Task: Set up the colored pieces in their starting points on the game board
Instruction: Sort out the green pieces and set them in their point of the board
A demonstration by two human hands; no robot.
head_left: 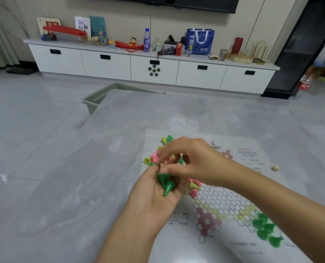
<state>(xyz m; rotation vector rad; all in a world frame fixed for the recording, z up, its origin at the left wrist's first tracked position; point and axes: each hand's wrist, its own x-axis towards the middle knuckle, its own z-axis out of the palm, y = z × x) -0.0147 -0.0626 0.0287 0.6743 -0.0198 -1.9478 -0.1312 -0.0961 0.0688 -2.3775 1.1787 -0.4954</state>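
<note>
A glossy grey marble-look table (66,186) spreads under me, and on it lies the thin white paper game board (233,205) printed with a star of small hexagonal cells. My left hand (157,198) is cupped palm-up over the board's left edge, its fingers curled loosely around a few smooth green plastic cone pieces (166,184). My right hand (194,162) reaches across above it, thumb and fingertips pressed together; what they pinch I cannot tell. A loose heap of pink, yellow and green cones (154,158) lies just beyond my hands. Five green cones (266,228) stand in the board's near-right star point.
</note>
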